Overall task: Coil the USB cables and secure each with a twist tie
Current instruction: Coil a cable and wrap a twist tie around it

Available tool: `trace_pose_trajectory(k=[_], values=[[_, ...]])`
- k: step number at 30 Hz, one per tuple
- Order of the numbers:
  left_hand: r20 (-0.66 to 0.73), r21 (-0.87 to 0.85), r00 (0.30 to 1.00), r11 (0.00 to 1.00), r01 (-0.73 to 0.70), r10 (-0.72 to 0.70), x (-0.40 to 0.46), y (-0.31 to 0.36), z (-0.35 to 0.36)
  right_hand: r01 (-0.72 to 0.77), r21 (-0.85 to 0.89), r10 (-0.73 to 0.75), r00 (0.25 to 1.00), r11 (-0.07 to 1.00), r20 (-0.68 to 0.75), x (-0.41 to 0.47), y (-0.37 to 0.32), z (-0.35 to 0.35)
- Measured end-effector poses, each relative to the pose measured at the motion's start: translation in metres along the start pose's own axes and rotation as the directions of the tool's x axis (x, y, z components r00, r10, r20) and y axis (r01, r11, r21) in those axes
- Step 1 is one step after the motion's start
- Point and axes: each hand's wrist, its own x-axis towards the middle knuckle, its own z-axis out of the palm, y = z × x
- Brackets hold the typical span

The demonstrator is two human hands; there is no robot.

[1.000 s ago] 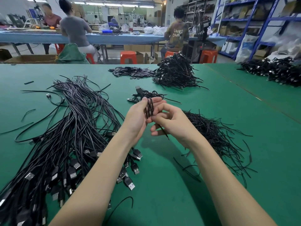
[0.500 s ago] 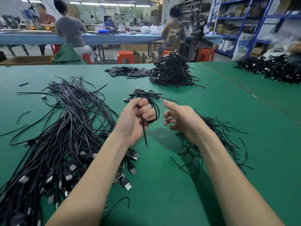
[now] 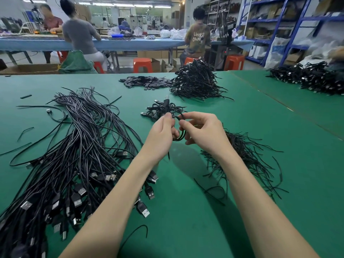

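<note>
The green worktop is laid out like a production line, which likely explains where each pile sits. The biggest heap, the loose USB cables, fans out on the left with the plugs toward the person, within easy reach of the left hand. The finished bundles are heaped at the far edge, out of the working area, with a few more tied ones dropped just beyond the hands. The twist ties lie in a loose pile on the right, just beside the right forearm, handy for picking one at a time.

Above the worktop, between both hands, is the coiled cable now being worked. The left hand grips the coil with curled fingers, keeping the loops from springing apart; a thin end hangs below it. The right hand pinches the coil's loops at the top, probably setting the tie.

The only readable writing is "UNKN OWN" on a seated worker's shirt.
</note>
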Motion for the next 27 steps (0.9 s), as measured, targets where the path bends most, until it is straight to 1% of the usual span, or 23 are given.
trace_pose_trajectory(k=[3, 4, 6, 7, 8, 9, 11, 12, 13, 15, 17, 19, 23, 25, 27], values=[[0.039, 0.109, 0.997, 0.992, -0.065, 0.061, -0.002, -0.002, 0.001, 0.023, -0.009, -0.023, 0.999, 1.0, -0.038, 0.0, 0.001, 0.003], [0.032, 0.18, 0.996, 0.98, -0.087, 0.083, -0.002, -0.003, 0.001, 0.035, -0.011, -0.035, 0.998, 0.999, -0.046, 0.0, 0.001, 0.004], [0.004, 0.367, 0.99, 0.92, -0.135, 0.144, -0.003, -0.005, -0.001, 0.074, -0.025, -0.075, 0.996, 0.997, -0.058, 0.0, 0.001, 0.007], [0.004, 0.423, 0.988, 0.895, -0.143, 0.156, -0.003, -0.004, -0.001, 0.097, -0.044, -0.1, 0.993, 0.994, -0.06, -0.001, 0.001, 0.007], [0.016, 0.429, 0.989, 0.892, -0.14, 0.148, -0.002, -0.003, -0.002, 0.118, -0.065, -0.122, 0.991, 0.991, -0.06, -0.002, 0.0, 0.008], [0.038, 0.366, 0.992, 0.922, -0.123, 0.118, -0.001, -0.002, -0.003, 0.131, -0.079, -0.136, 0.989, 0.988, -0.061, -0.002, 0.0, 0.009], [0.119, 0.134, 0.992, 0.99, -0.053, 0.037, -0.003, 0.001, -0.003, 0.122, -0.074, -0.127, 0.99, 0.99, -0.066, -0.003, 0.0, 0.01], [0.163, 0.048, 0.986, 0.998, -0.029, 0.021, -0.004, 0.003, -0.003, 0.109, -0.055, -0.113, 0.991, 0.993, -0.073, -0.003, 0.001, 0.011], [0.199, 0.011, 0.98, 0.999, -0.03, 0.028, -0.006, 0.005, -0.003, 0.099, -0.04, -0.102, 0.991, 0.994, -0.087, -0.003, 0.001, 0.01], [0.222, 0.047, 0.974, 0.998, -0.05, 0.038, -0.005, 0.006, -0.002, 0.088, -0.044, -0.093, 0.989, 0.995, -0.115, -0.003, 0.0, 0.009], [0.186, 0.169, 0.982, 0.984, -0.052, 0.021, -0.004, 0.004, -0.002, 0.077, -0.019, -0.078, 0.993, 0.997, -0.083, -0.003, -0.003, 0.008], [0.173, 0.253, 0.985, 0.966, -0.056, 0.012, -0.003, 0.002, -0.001, 0.063, 0.022, -0.062, 0.997, 0.998, -0.049, -0.003, -0.006, 0.01], [0.212, 0.404, 0.974, 0.901, -0.159, 0.077, -0.006, 0.005, 0.003, 0.089, -0.103, -0.101, 0.987, 0.991, -0.124, -0.003, -0.01, 0.01], [0.232, 0.383, 0.97, 0.911, -0.155, 0.067, -0.008, 0.005, 0.005, 0.068, -0.092, -0.081, 0.986, 0.993, -0.147, -0.003, -0.008, 0.007], [0.236, 0.248, 0.97, 0.962, -0.112, 0.052, -0.01, 0.005, 0.009, 0.042, -0.043, -0.049, 0.984, 0.998, -0.171, -0.002, -0.006, 0.001]])
